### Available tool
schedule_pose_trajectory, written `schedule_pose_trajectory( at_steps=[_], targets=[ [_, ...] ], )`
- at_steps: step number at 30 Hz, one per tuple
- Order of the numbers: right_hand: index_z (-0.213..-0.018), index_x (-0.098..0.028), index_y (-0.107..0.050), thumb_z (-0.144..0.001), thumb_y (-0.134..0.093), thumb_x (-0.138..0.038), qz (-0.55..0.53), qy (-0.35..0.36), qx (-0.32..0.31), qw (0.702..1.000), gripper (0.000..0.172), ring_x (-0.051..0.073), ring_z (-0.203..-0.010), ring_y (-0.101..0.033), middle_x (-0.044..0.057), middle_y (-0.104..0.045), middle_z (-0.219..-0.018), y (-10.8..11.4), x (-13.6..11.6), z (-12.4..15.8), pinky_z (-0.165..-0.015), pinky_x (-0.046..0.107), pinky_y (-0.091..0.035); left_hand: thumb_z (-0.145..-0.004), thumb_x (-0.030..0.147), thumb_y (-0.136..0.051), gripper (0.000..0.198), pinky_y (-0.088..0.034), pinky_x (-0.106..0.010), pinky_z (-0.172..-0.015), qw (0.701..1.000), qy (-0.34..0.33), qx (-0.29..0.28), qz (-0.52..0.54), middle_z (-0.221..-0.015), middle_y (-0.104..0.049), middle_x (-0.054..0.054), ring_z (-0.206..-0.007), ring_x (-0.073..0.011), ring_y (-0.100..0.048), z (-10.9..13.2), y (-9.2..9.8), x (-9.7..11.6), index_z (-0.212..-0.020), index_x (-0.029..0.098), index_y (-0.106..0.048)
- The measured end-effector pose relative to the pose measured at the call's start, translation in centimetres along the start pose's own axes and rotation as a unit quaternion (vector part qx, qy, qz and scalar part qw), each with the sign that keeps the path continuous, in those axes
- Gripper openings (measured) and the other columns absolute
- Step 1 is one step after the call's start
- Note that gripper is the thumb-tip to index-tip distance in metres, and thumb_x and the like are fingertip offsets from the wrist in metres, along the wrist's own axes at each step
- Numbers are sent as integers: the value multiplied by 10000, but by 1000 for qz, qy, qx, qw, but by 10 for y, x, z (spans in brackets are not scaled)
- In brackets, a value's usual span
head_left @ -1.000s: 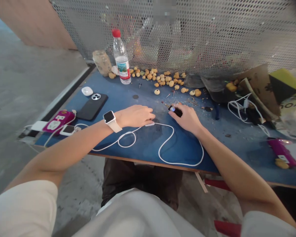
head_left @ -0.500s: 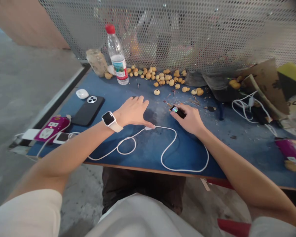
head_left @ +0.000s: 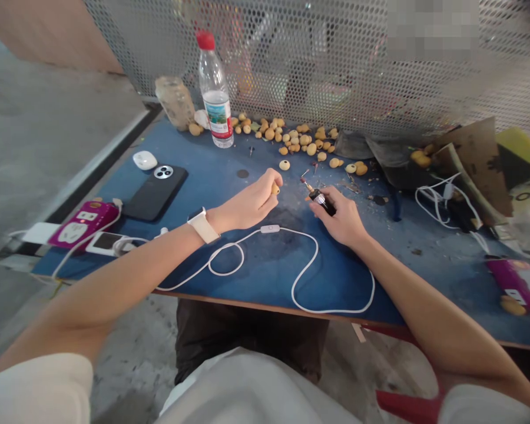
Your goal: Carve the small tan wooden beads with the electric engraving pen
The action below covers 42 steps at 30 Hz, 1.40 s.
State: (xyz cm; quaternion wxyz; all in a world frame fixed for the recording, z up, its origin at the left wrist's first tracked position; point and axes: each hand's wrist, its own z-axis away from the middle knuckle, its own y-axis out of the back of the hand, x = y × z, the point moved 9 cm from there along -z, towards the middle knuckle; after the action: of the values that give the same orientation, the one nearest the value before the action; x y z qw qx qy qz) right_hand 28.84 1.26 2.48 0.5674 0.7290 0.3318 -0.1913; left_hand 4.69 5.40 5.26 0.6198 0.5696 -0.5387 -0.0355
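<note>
Left hand (head_left: 249, 206), raised above the blue worktop (head_left: 265, 282), pinches 1 small tan bead (head_left: 275, 189) between thumb and fingers. Right hand (head_left: 340, 217) grasps a small black hand drill (head_left: 321, 202), its tip angled away from the bead. Beyond both hands lie scattered tan beads (head_left: 304, 140); a white cable (head_left: 335, 311) loops just below them.

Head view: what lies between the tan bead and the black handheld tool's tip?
The head view shows only scuffed blue tabletop between the tan bead in the left hand and the black handheld tool in the right hand.
</note>
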Motion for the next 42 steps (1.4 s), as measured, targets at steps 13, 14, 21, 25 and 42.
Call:
schedule_pose_trajectory(
  at_steps=[13, 14, 21, 25, 42],
  targets=[
    [-1278, -266, -909, -1283, -498, -789, 72, 118, -14, 990, 665, 370, -1012, -925, 142, -959, -1148, -10, -9, 8, -980, 489, -720, -1053, 199, -887, 332, -628, -337, -943, 990, 25, 82, 115, -1209, -859, -53, -1021, -192, -803, 4, -15, -33, -1230, 253, -612],
    [-1273, -266, -909, -1283, -515, -772, 76, 121, -18, 990, 641, 368, -1009, -926, 139, -957, -1138, -11, -10, 9, -979, 486, -719, -1050, 194, -885, 315, -633, -336, -938, 990, 21, 78, 118, -1214, -867, -53, -1009, -190, -805, 4, -15, -30, -1228, 250, -631],
    [-1263, -274, -910, -1241, -680, -621, 95, 122, -34, 987, 417, 346, -993, -917, 113, -954, -1109, -13, -12, 10, -951, 452, -700, -1014, 182, -909, 273, -637, -315, -896, 989, 20, 76, 126, -1104, -865, -20, -895, -170, -798, 6, -10, -22, -1173, 240, -694],
    [-1263, -270, -913, -1222, -724, -562, 92, 125, -28, 987, 350, 343, -1004, -919, 106, -960, -1123, -13, -13, 9, -953, 451, -704, -1004, 201, -919, 280, -653, -318, -894, 987, 33, 76, 138, -1105, -888, -33, -897, -177, -816, 7, -11, -25, -1182, 234, -705],
    [-1272, -288, -940, -1168, -803, -516, 79, 117, -42, 989, 285, 378, -1126, -941, 113, -975, -1234, -16, -15, 10, -1060, 518, -732, -1025, 243, -967, 250, -687, -343, -929, 987, 30, 60, 143, -1142, -911, -67, -945, -190, -836, 5, -15, -27, -1225, 204, -821]
  ],
)
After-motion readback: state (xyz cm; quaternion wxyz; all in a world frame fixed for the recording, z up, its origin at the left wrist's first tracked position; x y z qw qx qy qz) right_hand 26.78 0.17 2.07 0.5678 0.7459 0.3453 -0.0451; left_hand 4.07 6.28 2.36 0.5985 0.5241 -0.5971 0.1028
